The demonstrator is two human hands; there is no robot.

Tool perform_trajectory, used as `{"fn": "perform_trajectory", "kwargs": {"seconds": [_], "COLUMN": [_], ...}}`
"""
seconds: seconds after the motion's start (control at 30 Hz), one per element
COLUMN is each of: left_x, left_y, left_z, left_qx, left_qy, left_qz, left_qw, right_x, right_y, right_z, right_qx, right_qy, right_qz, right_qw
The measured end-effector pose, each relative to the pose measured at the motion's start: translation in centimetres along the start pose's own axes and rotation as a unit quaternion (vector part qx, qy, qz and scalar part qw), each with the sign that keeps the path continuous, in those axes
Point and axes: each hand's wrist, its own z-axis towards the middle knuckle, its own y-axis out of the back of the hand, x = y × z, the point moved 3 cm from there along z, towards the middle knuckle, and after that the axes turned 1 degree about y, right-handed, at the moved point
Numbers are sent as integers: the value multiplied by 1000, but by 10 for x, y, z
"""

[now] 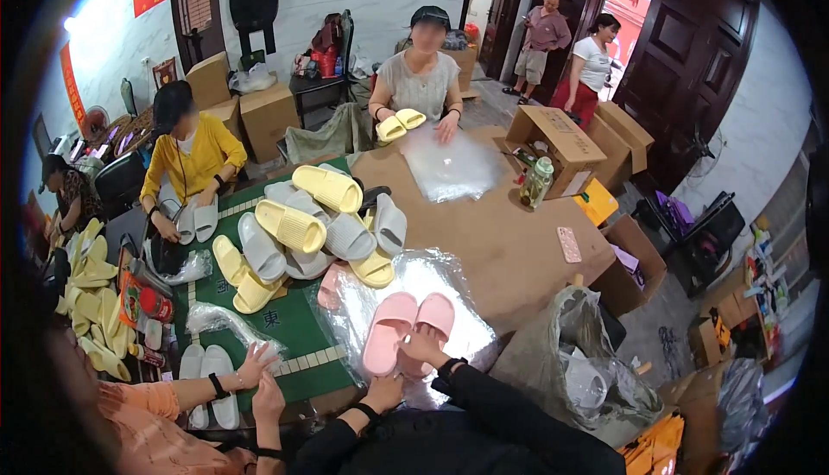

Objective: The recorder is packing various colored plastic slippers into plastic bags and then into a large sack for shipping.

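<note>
A pair of pink slippers [389, 326] lies side by side on a stack of clear plastic bags [445, 275], toes pointing away from me. My right hand [421, 345] is closed over the inner sides of the pair, near the heels. Just below the left slipper's heel is my left hand [385, 392], its fingers bent at the near edge of the bags; what they pinch is hidden. Part of another pink slipper [329, 288] shows beside the stack. Beyond it rises a heap of yellow slippers [292, 226] and grey slippers [350, 237].
At my left, a co-worker's hands [259, 380] handle a clear bag near white slippers [220, 384]. Across the table, two people handle slippers. A bottle [537, 183], an open carton [557, 148] and a phone [569, 245] are on the right. A large sack [553, 345] stands close by.
</note>
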Motion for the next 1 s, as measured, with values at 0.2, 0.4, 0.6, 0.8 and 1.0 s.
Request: {"fn": "perform_trajectory", "kwargs": {"seconds": [0.2,0.4,0.6,0.8,1.0], "left_x": [1,-7,2,-16,-7], "left_y": [1,10,-10,23,55], "left_z": [-3,-3,-11,1,4], "left_qx": [9,17,-43,-43,-318], "left_qy": [11,-35,-13,-93,-71], "left_qz": [31,64,120,79,-180], "left_qw": [999,997,992,992,928], "right_x": [18,-55,-53,-69,-44], "right_y": [16,-36,23,107,143], "right_z": [22,58,-15,-109,-167], "right_qx": [45,-10,-99,117,274], "right_qy": [-73,65,-89,-86,-48], "right_qz": [12,76,352,573,530], "right_qw": [996,995,927,806,801]}}
